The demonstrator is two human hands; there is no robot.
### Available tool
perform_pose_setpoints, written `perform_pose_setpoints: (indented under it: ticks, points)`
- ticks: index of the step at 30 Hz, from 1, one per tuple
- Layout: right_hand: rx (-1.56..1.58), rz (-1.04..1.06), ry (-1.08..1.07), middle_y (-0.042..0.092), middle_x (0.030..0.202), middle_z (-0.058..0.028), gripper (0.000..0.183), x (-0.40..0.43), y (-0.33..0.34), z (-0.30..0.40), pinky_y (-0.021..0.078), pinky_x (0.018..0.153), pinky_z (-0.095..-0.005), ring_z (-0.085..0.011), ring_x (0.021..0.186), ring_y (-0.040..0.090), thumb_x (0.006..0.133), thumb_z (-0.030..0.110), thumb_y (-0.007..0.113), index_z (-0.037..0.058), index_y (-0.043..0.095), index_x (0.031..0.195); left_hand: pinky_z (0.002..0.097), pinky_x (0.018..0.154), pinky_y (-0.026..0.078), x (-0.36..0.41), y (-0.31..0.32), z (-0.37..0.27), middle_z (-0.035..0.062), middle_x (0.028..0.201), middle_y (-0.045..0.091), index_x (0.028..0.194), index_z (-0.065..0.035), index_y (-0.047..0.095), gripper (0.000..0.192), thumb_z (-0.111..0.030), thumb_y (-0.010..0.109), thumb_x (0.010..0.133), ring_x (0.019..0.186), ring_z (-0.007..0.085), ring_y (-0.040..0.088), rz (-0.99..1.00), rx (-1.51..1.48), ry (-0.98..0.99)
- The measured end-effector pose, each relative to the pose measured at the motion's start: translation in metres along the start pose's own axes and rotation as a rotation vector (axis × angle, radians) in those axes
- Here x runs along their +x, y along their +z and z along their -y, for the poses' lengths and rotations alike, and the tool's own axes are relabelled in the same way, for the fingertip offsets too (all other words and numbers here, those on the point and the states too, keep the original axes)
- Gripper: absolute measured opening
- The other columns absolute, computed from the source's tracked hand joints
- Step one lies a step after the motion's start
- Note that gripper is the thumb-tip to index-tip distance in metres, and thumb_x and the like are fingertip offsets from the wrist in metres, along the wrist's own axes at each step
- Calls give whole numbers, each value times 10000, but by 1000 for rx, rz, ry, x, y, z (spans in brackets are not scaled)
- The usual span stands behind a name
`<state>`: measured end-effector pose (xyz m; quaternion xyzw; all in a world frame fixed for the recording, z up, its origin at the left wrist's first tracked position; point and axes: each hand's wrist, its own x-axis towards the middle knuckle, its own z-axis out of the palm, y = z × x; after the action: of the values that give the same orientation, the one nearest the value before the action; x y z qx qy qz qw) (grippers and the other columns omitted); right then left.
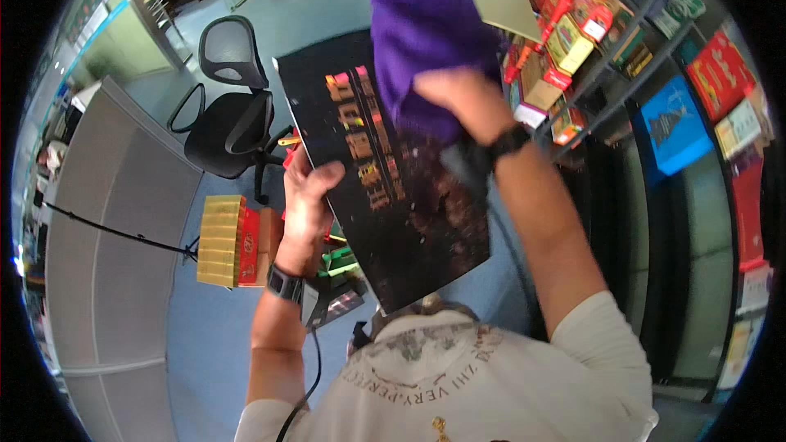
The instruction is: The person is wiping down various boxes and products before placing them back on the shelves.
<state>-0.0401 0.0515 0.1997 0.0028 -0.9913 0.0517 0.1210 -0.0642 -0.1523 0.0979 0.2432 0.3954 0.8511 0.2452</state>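
Observation:
My left hand (307, 193) grips the left edge of a black printed board (319, 129), with the thumb on its face. The board is tilted and bears large gold characters down its middle and a dark reddish picture at its lower right. A purple cloth (424, 18) covers its upper right part and reaches past its far edge. On the cloth is my right hand (466, 98), blurred, holding it against the board; most of its fingers are hidden. A dark grey blurred thing (463, 166) hangs below the right wrist.
A black mesh office chair (230, 110) stands at the left beside a grey partition (116, 239). Gold and red boxes (227, 242) are on the blue floor near a thin black pole (116, 230). Shelves (614, 67) crowded with colourful packages line the right, with a blue box (675, 129).

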Motion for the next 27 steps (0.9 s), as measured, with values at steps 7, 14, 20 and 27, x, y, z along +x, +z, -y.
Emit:
perform_pose_setpoints:
  ticks: [7,14,20,27]
  points:
    - [-84,-623,-158,461,1193,-190,368,-94,6,24,277,1001,-417,-324,1136,419,814,195,459,52,479,1152,339,761,491,21,5,-37,138,1003,558,1128,32,443,499,-150,606,693,864,236,581,-45,-235,173]
    - [-152,-546,-107,477,1157,-186,346,-107,31,37,286,969,-436,-337,1088,425,802,149,460,11,493,1119,328,786,473,22,-9,-33,83,1016,561,1124,-8,464,484,-115,613,676,878,207,569,-44,-125,146]
    - [-58,-245,25,535,1069,-164,300,-25,-47,-12,355,906,-401,-292,990,496,840,158,437,-25,516,1065,330,776,484,6,18,-15,108,1016,560,1126,18,452,529,-136,651,661,888,218,571,119,-9,2]
    - [270,-226,33,551,1028,-139,282,-61,24,-17,370,884,-378,-263,950,510,844,170,445,-18,529,1037,375,787,488,-3,-25,-1,144,1011,550,1142,18,426,517,-168,596,691,888,255,572,40,-218,-69]
